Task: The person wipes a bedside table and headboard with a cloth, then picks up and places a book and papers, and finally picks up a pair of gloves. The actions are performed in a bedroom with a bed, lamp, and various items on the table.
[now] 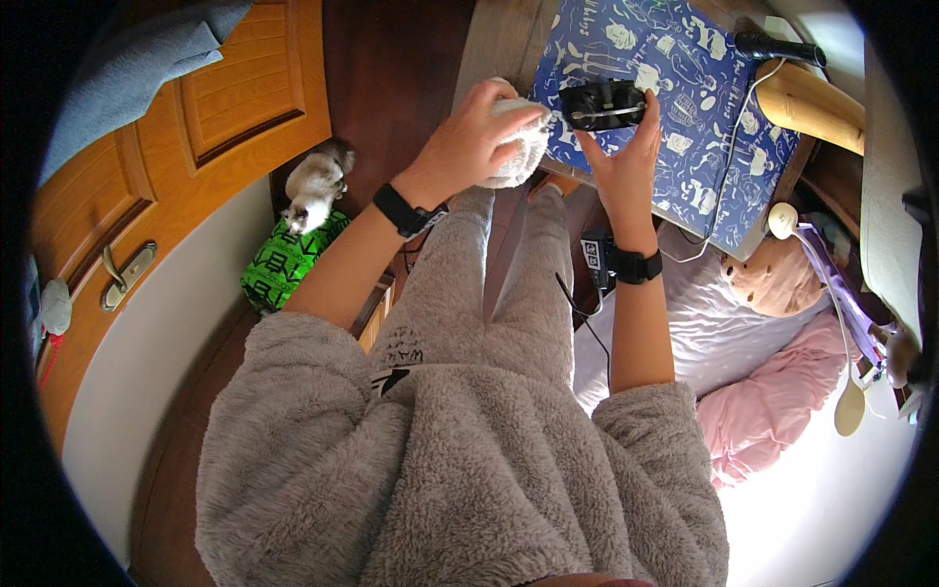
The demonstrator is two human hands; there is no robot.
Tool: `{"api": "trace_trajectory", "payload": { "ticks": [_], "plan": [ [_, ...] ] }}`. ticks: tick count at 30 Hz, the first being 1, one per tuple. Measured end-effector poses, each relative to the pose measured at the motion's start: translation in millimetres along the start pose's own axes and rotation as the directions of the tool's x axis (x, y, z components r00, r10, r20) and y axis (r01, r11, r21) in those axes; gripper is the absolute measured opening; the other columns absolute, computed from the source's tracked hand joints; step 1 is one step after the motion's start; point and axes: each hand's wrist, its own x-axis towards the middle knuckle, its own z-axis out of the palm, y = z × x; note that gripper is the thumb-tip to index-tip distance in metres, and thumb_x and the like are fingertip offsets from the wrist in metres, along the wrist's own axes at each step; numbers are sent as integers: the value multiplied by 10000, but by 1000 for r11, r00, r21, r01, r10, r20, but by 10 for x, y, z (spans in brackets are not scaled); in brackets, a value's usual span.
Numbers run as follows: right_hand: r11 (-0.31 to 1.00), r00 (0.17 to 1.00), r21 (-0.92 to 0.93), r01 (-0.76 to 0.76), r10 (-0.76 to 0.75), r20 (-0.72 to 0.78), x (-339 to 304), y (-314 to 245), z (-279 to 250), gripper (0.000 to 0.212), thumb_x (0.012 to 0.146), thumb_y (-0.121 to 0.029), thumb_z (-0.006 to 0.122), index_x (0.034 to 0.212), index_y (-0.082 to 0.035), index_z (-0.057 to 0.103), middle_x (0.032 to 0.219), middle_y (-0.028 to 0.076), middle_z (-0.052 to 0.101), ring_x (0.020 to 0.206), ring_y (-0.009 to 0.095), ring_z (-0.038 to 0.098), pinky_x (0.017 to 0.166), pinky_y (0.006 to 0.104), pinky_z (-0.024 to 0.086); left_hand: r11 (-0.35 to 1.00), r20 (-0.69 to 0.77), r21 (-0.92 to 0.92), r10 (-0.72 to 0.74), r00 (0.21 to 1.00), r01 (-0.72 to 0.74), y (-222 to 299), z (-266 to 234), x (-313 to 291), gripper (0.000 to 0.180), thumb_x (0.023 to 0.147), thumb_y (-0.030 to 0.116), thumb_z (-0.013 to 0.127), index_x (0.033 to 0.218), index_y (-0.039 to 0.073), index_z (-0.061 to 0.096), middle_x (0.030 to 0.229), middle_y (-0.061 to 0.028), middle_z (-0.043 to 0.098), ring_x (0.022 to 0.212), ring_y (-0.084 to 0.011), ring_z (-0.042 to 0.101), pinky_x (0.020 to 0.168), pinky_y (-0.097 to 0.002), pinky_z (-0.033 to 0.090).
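Note:
My left hand is closed around a bunched, pale grey fluffy cloth. Beside it, at the edge of the blue patterned tabletop, my right hand grips a small glossy black object between thumb and fingers. A thin silvery bar crosses that object's front; its exact kind I cannot make out. The cloth's right end comes close to the object's left side, and I cannot tell whether they touch. A black band circles each of my wrists.
At the left, a cat stands by a bright green printed bag, near a wooden door. A black flashlight-like tube and a white cable lie on the table. Pink bedding is at the right.

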Motion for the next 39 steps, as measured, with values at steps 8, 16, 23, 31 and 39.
{"api": "trace_trajectory", "payload": {
  "ticks": [8, 16, 23, 31, 39],
  "plan": [
    [999, 1000, 29, -28, 28, 10, -7, 10, 17, 978, 746, -216, 834, 1475, 13, 225, 1371, 260, 431, 1267, 403, 427, 1069, 473, 352, 941, 65, 27, 335, 940, -337, -176, -34, 693, 424, 830, -25, 645, 1204, 176, 630, 1322, -60, 506, 1204, -290, 509, 955, -393, 492],
    [1000, 1000, 16, -2, 2, -4, 4, 12, 10, 969, 726, -191, 829, 1462, 26, 238, 1372, 264, 436, 1254, 431, 424, 1066, 481, 364, 964, 311, 196, 111, 944, -178, -381, -234, 555, 448, 794, -82, 617, 1160, 172, 668, 1317, -69, 517, 1216, -289, 508, 1006, -388, 466],
    [1000, 1000, 24, -8, 8, 1, -7, 4, 18, 977, 719, -169, 832, 1464, 31, 231, 1375, 272, 431, 1258, 434, 421, 1067, 478, 366, 945, 110, 139, 281, 953, -294, -187, -47, 881, 478, 788, -36, 674, 1175, 244, 681, 1317, -14, 516, 1245, -266, 500, 989, -380, 517],
    [1000, 1000, 26, -10, 10, -6, -6, 3, 17, 975, 718, -168, 834, 1462, 28, 235, 1375, 273, 430, 1259, 432, 420, 1066, 479, 367, 954, 248, 144, 223, 943, -264, -282, -127, 609, 519, 801, -89, 618, 1210, 224, 675, 1325, -84, 514, 1229, -294, 495, 1017, -397, 451],
    [1000, 1000, -3, -4, 4, -5, -8, -16, 19, 965, 730, -188, 825, 1460, 27, 231, 1372, 259, 427, 1259, 424, 422, 1066, 479, 362, 983, -16, 50, 180, 983, -179, -194, 37, 459, 662, 794, -80, 611, 1354, 273, 586, 1300, -108, 505, 1222, -321, 478, 1018, -430, 438]
  ]
}}
